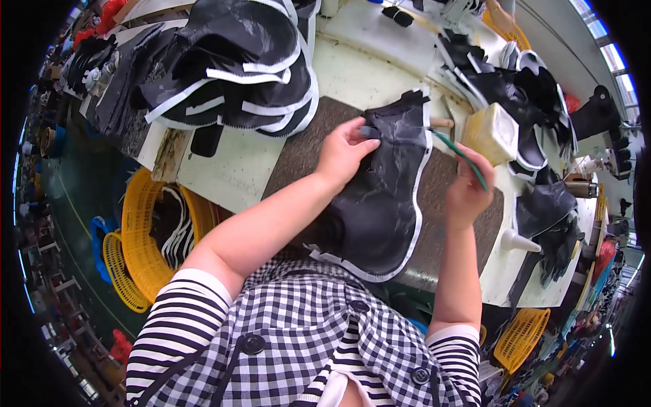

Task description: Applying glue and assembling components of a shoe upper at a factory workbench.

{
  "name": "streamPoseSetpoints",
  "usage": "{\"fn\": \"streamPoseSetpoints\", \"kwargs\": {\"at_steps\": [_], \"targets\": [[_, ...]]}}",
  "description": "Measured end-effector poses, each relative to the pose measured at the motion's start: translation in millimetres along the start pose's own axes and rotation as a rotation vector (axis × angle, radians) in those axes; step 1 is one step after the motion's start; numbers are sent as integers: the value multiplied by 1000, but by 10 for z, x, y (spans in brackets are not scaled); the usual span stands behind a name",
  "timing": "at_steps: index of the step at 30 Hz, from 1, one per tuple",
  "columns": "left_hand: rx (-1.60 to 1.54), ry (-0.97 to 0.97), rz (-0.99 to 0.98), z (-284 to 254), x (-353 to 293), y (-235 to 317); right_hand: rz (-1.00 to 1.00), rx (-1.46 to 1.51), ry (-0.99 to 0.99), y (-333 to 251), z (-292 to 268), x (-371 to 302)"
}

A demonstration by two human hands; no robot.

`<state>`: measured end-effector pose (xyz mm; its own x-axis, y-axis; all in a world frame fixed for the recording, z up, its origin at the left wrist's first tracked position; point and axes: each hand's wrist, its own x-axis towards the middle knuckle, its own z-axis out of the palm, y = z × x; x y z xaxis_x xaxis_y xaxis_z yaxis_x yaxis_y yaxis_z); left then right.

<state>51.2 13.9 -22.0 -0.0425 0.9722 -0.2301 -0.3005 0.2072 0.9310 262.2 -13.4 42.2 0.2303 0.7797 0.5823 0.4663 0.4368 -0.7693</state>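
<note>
A black boot upper piece (383, 227) with a white-taped edge lies in front of me on a dark brown board (319, 125). My left hand (346, 150) is closed in a pinch on the boot piece's upper left edge, where a small grey tab shows at the fingertips. In my right hand (469, 186) is a slim green-handled tool (481, 175), perhaps a brush. Its thin end reaches the white edge at the piece's upper right. Whether the tip touches there I cannot tell.
Stacked black pieces with white edging (251, 41) fill the far left, near a dark flat object (206, 140). To the right stand a yellowish plastic container (489, 132), a white cone (519, 241) and more black pieces (542, 210). A yellow basket (132, 210) sits left, below the table.
</note>
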Motion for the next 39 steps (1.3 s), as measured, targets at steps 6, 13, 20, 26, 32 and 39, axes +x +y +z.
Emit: {"fn": "streamPoseSetpoints", "kwargs": {"at_steps": [6,13,20,26,32,39], "targets": [[914,-601,591,-616,-883,227,180,9,140,72,-673,-653],[1536,-962,541,-401,-1066,-30,355,148,181,-19,-498,-911],[1479,-1053,663,-331,-878,171,373,180,-146,54,341,-716],[1072,-896,307,-249,-766,210,444,190,1,130,95,-362],[783,-144,514,-8,90,1673,476,686,530,101,-707,-23],[516,230,1150,-341,759,3361,613,628,495,41,-629,-510]]}}
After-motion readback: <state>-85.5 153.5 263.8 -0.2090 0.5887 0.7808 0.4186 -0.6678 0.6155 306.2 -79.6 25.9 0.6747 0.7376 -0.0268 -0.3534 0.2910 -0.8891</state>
